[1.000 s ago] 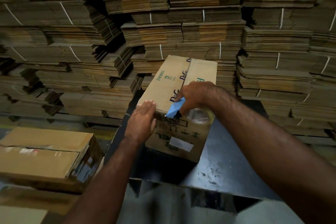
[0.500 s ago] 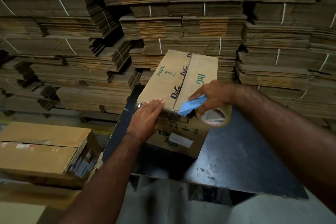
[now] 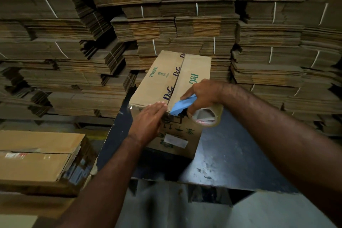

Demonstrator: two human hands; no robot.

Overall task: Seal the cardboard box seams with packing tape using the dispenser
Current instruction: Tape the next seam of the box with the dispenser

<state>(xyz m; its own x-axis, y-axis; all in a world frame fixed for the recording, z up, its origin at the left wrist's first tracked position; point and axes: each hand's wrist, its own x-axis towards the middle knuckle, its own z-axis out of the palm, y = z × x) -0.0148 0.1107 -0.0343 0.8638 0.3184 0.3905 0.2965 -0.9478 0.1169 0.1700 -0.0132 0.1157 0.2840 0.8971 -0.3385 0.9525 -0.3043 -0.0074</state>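
Note:
A brown printed cardboard box (image 3: 159, 81) stands on a dark table (image 3: 227, 157), its two top flaps meeting at a centre seam. My left hand (image 3: 148, 122) lies flat, fingers together, on the box's near top edge and front face, just left of the seam. My right hand (image 3: 203, 94) grips a blue tape dispenser (image 3: 182, 104) with a roll of clear tape (image 3: 205, 115), held at the near end of the seam, at the box's front top edge.
Tied bundles of flattened cartons (image 3: 166, 15) are stacked high behind and on both sides. A taped cardboard box (image 3: 37, 155) sits low at the left. The table's near edge (image 3: 203, 183) drops to a grey floor.
My right hand with the dispenser has shifted slightly right and up along the box's front edge. My left hand slid up and flattened onto the near top edge.

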